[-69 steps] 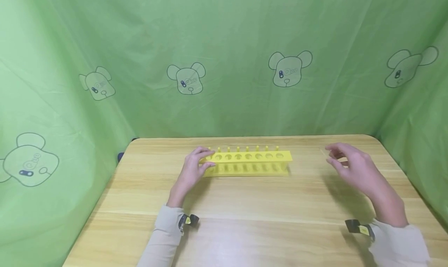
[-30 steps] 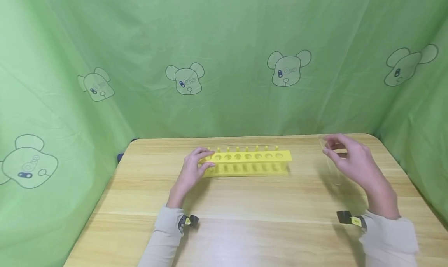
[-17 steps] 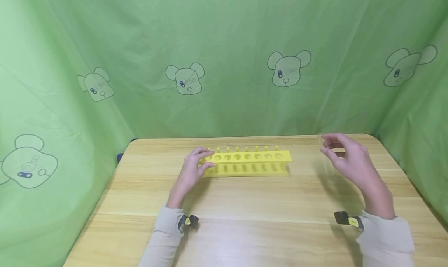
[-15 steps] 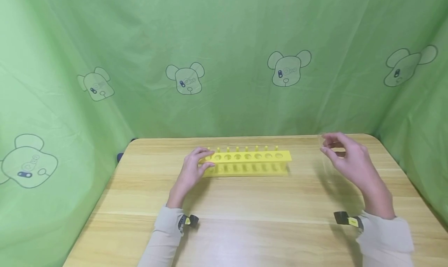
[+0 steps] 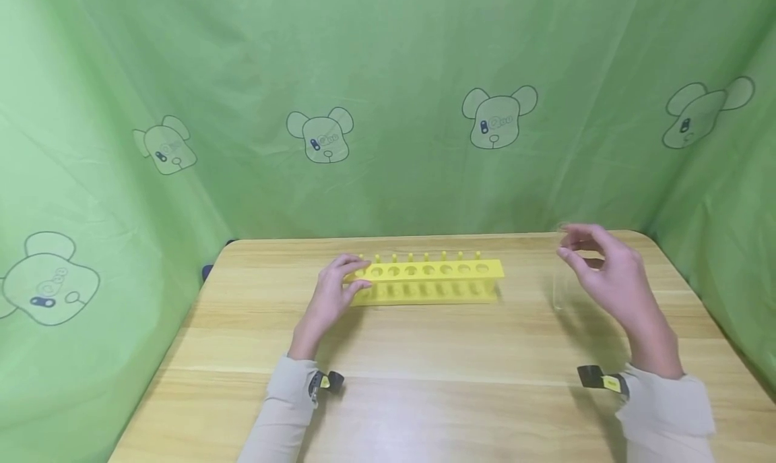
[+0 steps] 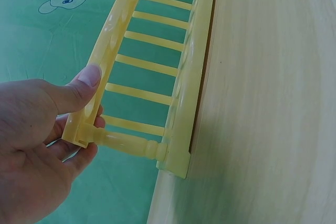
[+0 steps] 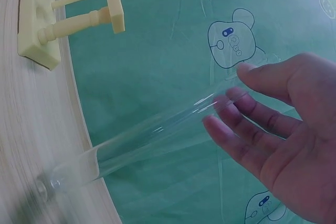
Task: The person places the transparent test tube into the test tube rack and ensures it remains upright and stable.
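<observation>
While the yellow rack [image 5: 427, 282] stands across the far middle of the wooden surface [image 5: 424, 382] in the head view, every round hole along its top shows empty. At the rack's left end the left hand [image 5: 332, 294] grips it, fingers curled over the top bar. Well to the right of the rack, the right hand [image 5: 603, 274] is raised above the surface and pinches the top of a clear glass tube [image 5: 559, 284], which hangs nearly upright below the fingertips, apart from the rack. A green curtain [image 5: 388, 99] printed with bears rises behind the rack.

From the left wrist, the thumb [image 6: 79, 85] presses the rack's [image 6: 157, 72] top bar while the other fingers wrap beneath its end.

From the right wrist, the tube [image 7: 152, 140] is empty; thumb and fingers [image 7: 231, 129] pinch its open end, and its rounded bottom points towards the surface [image 7: 37, 129], near the rack's [image 7: 58, 17] right end.
</observation>
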`<state>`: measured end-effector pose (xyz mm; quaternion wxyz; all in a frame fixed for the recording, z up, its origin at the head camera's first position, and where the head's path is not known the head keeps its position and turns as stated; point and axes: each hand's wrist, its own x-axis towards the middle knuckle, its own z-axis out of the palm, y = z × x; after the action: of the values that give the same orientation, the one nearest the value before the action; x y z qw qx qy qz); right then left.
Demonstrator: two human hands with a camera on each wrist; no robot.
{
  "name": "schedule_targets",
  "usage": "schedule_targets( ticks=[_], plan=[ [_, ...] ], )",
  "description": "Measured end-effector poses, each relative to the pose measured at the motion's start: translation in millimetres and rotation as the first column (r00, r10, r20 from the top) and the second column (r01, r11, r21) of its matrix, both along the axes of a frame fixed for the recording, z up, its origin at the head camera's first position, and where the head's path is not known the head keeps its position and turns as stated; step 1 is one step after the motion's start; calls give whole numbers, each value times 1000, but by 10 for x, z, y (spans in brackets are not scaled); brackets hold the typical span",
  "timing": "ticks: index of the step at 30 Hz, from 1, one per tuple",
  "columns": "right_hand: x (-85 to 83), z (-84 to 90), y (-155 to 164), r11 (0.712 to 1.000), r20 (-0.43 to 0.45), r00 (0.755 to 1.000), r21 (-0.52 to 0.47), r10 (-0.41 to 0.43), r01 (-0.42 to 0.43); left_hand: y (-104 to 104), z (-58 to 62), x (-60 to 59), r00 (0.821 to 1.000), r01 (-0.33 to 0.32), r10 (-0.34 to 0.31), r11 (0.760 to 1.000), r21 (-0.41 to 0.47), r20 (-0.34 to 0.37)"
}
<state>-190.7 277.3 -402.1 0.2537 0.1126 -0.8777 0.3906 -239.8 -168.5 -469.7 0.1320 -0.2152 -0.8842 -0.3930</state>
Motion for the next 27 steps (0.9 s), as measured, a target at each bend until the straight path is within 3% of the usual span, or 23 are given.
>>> schedule_targets(
  ticks=[27],
  plan=[
    [-53,41,-95,996,-84,996,-87,-12,5,-2,-13,-2,1000,5,-5,1000,-8,-23]
  ],
)
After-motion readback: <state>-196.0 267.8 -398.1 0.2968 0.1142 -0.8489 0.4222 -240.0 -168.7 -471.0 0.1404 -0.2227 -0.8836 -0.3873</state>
